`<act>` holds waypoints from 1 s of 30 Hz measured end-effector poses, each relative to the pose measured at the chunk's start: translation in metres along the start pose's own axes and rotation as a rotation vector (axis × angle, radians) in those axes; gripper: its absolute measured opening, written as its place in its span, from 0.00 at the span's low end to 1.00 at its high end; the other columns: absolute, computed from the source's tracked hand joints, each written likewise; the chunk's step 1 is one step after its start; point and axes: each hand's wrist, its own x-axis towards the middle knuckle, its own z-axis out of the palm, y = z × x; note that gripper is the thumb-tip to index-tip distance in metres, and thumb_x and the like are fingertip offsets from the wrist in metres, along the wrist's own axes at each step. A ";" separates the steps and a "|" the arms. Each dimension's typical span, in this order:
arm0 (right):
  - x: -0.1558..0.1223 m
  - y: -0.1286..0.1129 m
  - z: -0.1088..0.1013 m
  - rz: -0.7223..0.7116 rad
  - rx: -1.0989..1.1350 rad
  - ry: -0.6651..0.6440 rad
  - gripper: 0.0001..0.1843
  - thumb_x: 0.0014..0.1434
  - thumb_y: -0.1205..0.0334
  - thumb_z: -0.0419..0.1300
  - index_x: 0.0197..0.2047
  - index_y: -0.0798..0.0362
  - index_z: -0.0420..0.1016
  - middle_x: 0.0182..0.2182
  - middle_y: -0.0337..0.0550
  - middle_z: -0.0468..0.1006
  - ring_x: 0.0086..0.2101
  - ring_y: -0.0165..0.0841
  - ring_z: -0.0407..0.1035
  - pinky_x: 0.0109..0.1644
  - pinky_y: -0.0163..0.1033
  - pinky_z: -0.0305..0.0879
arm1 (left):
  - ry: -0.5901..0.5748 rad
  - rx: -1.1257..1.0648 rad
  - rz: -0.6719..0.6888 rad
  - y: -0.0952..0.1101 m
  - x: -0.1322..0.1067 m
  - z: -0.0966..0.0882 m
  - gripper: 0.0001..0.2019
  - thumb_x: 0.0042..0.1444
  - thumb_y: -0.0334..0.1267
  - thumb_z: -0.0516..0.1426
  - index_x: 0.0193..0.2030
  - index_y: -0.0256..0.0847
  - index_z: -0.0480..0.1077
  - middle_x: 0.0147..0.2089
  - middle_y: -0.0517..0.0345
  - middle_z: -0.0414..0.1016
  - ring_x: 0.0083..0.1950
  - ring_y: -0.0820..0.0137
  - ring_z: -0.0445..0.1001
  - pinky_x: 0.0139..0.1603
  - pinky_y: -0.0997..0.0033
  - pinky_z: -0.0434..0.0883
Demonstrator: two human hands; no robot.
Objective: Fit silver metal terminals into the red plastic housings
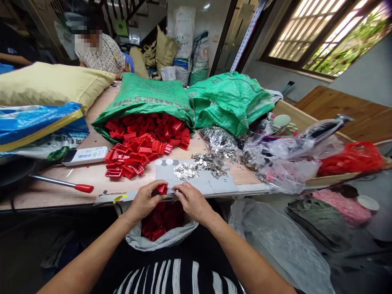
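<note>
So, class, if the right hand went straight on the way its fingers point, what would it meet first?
Most likely the red piece held in the left hand, just ahead of the right hand and its slim metal item; whether item and piece touch is unclear.

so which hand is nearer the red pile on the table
Left: the left hand is just in front of the red pile; the right hand is farther, to the right.

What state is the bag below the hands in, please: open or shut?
Open: the bag has its rim spread apart, and red parts show inside.
</note>
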 end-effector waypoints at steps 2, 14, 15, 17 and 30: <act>-0.006 0.002 -0.002 -0.025 0.041 0.005 0.12 0.65 0.67 0.48 0.48 0.51 0.69 0.40 0.44 0.70 0.41 0.33 0.67 0.47 0.38 0.61 | 0.006 -0.022 -0.025 0.001 -0.003 0.001 0.15 0.50 0.33 0.60 0.47 0.43 0.71 0.42 0.57 0.78 0.41 0.67 0.75 0.46 0.67 0.70; -0.020 -0.014 -0.008 -0.060 0.400 -0.122 0.22 0.65 0.66 0.49 0.62 0.47 0.56 0.22 0.30 0.69 0.25 0.26 0.64 0.36 0.32 0.60 | 0.071 -1.228 -0.514 0.046 -0.017 0.010 0.05 0.54 0.34 0.60 0.31 0.38 0.68 0.34 0.58 0.77 0.37 0.73 0.75 0.45 0.71 0.71; -0.020 -0.016 -0.007 -0.067 0.395 -0.120 0.22 0.65 0.65 0.49 0.62 0.47 0.58 0.22 0.30 0.69 0.25 0.26 0.64 0.35 0.31 0.59 | 0.074 -1.321 -0.555 0.048 -0.018 0.011 0.05 0.55 0.33 0.59 0.29 0.37 0.68 0.33 0.57 0.77 0.36 0.73 0.76 0.44 0.71 0.72; -0.018 -0.019 -0.006 -0.073 0.375 -0.111 0.20 0.65 0.64 0.50 0.60 0.47 0.60 0.22 0.31 0.69 0.24 0.26 0.64 0.34 0.31 0.59 | 0.108 -1.452 -0.634 0.050 -0.020 0.014 0.04 0.57 0.30 0.57 0.30 0.36 0.70 0.32 0.56 0.77 0.34 0.73 0.76 0.44 0.70 0.74; -0.016 -0.022 -0.006 -0.084 0.239 -0.027 0.17 0.66 0.58 0.49 0.56 0.48 0.67 0.32 0.40 0.77 0.30 0.30 0.68 0.37 0.32 0.61 | 0.257 -1.642 -0.857 0.059 -0.020 0.020 0.13 0.63 0.30 0.49 0.34 0.28 0.73 0.34 0.45 0.79 0.36 0.67 0.79 0.45 0.67 0.76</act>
